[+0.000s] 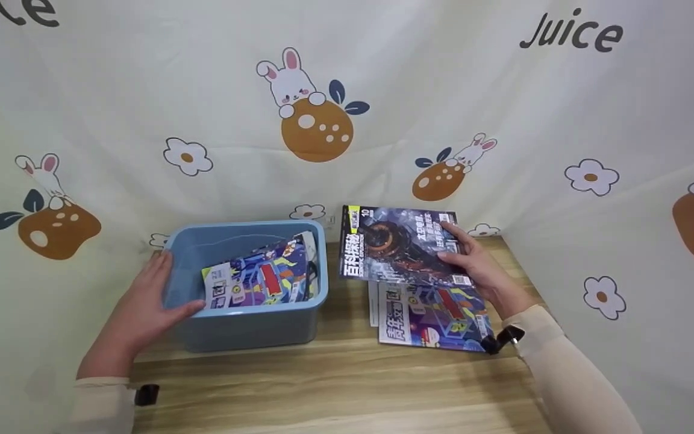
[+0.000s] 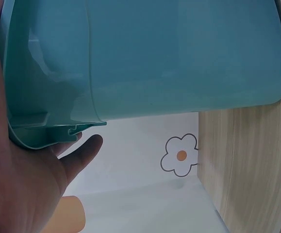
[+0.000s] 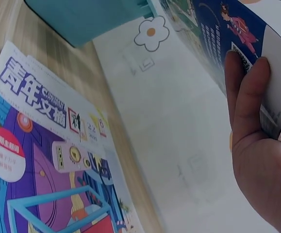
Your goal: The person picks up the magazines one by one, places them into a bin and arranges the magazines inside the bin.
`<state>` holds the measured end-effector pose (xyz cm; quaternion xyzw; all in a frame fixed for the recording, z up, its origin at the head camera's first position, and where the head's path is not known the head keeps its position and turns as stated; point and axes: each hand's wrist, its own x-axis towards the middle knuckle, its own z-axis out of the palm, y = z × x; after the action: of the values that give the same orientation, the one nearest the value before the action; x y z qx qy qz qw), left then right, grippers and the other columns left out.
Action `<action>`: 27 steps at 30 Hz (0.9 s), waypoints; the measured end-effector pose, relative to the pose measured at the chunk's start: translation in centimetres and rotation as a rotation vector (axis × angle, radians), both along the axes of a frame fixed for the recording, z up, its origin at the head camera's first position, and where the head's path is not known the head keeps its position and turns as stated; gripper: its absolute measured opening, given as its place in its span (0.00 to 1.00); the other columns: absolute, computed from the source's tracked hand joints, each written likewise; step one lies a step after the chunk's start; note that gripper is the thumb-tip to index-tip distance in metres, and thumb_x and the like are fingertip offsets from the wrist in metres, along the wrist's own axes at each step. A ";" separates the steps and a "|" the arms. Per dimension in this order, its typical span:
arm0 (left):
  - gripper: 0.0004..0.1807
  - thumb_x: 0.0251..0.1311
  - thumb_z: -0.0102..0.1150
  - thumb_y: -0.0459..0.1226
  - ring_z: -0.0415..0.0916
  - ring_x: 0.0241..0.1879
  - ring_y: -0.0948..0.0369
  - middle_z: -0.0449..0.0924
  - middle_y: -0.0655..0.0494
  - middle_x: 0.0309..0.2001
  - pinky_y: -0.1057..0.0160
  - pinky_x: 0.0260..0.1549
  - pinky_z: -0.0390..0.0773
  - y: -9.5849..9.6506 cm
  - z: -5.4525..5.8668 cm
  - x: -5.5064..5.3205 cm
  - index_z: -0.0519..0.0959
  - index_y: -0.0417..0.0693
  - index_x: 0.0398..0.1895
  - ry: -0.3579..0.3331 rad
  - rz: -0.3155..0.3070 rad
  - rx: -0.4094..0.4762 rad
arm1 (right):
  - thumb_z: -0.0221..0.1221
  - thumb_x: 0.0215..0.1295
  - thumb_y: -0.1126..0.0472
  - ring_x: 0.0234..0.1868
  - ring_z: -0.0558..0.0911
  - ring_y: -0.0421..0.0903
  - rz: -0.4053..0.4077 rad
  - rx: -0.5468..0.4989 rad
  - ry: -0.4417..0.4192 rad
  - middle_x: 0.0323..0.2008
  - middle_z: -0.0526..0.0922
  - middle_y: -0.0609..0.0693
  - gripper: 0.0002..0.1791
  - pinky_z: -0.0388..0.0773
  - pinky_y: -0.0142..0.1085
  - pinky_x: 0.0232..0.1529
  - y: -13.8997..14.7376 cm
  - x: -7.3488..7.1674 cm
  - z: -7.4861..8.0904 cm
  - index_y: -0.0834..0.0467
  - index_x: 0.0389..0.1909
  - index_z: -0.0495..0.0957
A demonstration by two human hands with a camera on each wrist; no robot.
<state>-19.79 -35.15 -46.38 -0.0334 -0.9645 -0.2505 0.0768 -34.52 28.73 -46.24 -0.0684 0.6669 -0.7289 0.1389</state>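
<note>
The right hand point(image 1: 485, 274) is clamped on the right edge of a dark magazine point(image 1: 395, 247), with digits on the front cover in the head view and 2 fingers against the back cover in the right wrist view. Pressing from both faces probably stops the limp pages from fanning out, and holding only 1 side leaves the rest of the cover clear. The magazine is up off the bench point(image 1: 335, 398), face up, just to the right of the blue bin point(image 1: 250, 328).

The left hand point(image 1: 142, 301) grips the bin's near left corner, thumb along the near rim and fingers over the left side. That hold looks meant to steady the bin, which is light-walled and could slide if knocked.

Inside the bin, a colorful magazine point(image 1: 262, 278) lies face up and tilted, overlapping a black-and-white item point(image 1: 311, 256) by the right wall; it seems propped because the items do not lie flat together. How many lie beneath, I cannot tell.

Below the held magazine, apart from it, a purple magazine point(image 1: 437, 319) rests on the bench, cover up, with the pale edge of at least 1 more point(image 1: 373, 307) showing under it, roughly stacked. A patterned cloth point(image 1: 214, 90) hangs behind everything.
</note>
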 end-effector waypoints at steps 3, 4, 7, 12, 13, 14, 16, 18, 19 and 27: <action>0.73 0.62 0.67 0.73 0.35 0.88 0.33 0.37 0.35 0.90 0.15 0.70 0.53 -0.1 -0.1 0.0 0.41 0.40 0.91 0.007 -0.002 -0.003 | 0.65 0.79 0.67 0.58 0.85 0.53 -0.007 0.014 0.024 0.82 0.55 0.65 0.47 0.90 0.40 0.52 -0.7 -0.1 0.4 0.40 0.90 0.56; 0.73 0.62 0.67 0.73 0.34 0.88 0.33 0.36 0.35 0.90 0.15 0.70 0.53 -0.1 -0.2 -0.1 0.41 0.40 0.91 0.007 -0.002 -0.003 | 0.66 0.79 0.67 0.58 0.84 0.53 -0.004 0.023 0.032 0.82 0.55 0.65 0.47 0.89 0.40 0.52 -0.9 -0.2 0.5 0.41 0.90 0.56; 0.72 0.62 0.68 0.73 0.34 0.88 0.33 0.36 0.35 0.90 0.15 0.70 0.53 -0.2 -0.2 -0.1 0.41 0.41 0.92 0.008 -0.002 -0.004 | 0.67 0.78 0.66 0.60 0.83 0.54 -0.009 0.047 0.039 0.83 0.56 0.64 0.47 0.89 0.40 0.53 -1.6 -0.2 0.9 0.42 0.90 0.57; 0.72 0.62 0.67 0.73 0.34 0.88 0.33 0.36 0.36 0.90 0.15 0.70 0.53 0.0 -0.2 -0.1 0.41 0.42 0.92 0.002 0.000 -0.002 | 0.67 0.78 0.65 0.60 0.84 0.54 -0.002 0.056 0.039 0.83 0.57 0.63 0.47 0.89 0.39 0.53 -2.8 -0.2 1.6 0.42 0.90 0.58; 0.73 0.62 0.67 0.74 0.34 0.88 0.33 0.35 0.36 0.90 0.15 0.70 0.53 0.0 -0.2 -0.1 0.41 0.42 0.92 0.002 0.002 -0.002 | 0.67 0.78 0.66 0.59 0.84 0.53 0.004 0.051 0.041 0.83 0.57 0.64 0.46 0.89 0.39 0.53 -3.1 -0.2 1.7 0.42 0.90 0.58; 0.73 0.62 0.67 0.73 0.34 0.88 0.33 0.36 0.36 0.90 0.15 0.70 0.53 0.0 -0.2 -0.1 0.41 0.41 0.92 0.003 0.000 0.000 | 0.67 0.78 0.66 0.58 0.85 0.53 0.009 0.039 0.041 0.82 0.58 0.64 0.46 0.89 0.39 0.52 -3.4 -0.2 1.8 0.42 0.90 0.58; 0.72 0.62 0.67 0.73 0.34 0.88 0.33 0.36 0.35 0.90 0.16 0.71 0.52 0.0 -0.1 0.0 0.41 0.40 0.91 0.005 -0.004 0.003 | 0.66 0.79 0.68 0.57 0.86 0.52 0.015 0.024 0.039 0.82 0.59 0.63 0.46 0.90 0.39 0.51 -3.9 -0.1 2.0 0.43 0.90 0.58; 0.72 0.62 0.67 0.73 0.34 0.88 0.33 0.36 0.34 0.90 0.16 0.72 0.51 0.0 -0.1 0.0 0.41 0.39 0.91 0.004 -0.006 0.008 | 0.66 0.78 0.68 0.58 0.84 0.53 0.019 0.017 0.035 0.82 0.59 0.62 0.45 0.89 0.38 0.51 -4.4 -0.1 2.1 0.42 0.89 0.59; 0.72 0.63 0.67 0.73 0.34 0.88 0.33 0.36 0.34 0.90 0.16 0.72 0.51 0.0 0.0 0.0 0.41 0.38 0.91 0.003 -0.007 0.010 | 0.66 0.78 0.68 0.60 0.83 0.53 0.021 0.020 0.035 0.82 0.58 0.62 0.45 0.89 0.38 0.51 -4.7 0.0 2.2 0.42 0.89 0.59; 0.73 0.63 0.66 0.73 0.33 0.88 0.33 0.35 0.35 0.90 0.15 0.72 0.51 -0.1 -0.1 0.0 0.40 0.40 0.91 0.002 -0.005 0.003 | 0.68 0.76 0.67 0.68 0.76 0.59 0.021 0.057 0.055 0.84 0.54 0.60 0.46 0.87 0.38 0.55 -6.9 0.0 2.7 0.42 0.89 0.61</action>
<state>-19.78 -35.22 -46.46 -0.0361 -0.9639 -0.2521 0.0772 -34.49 21.88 -43.58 -0.0912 0.6903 -0.7059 0.1301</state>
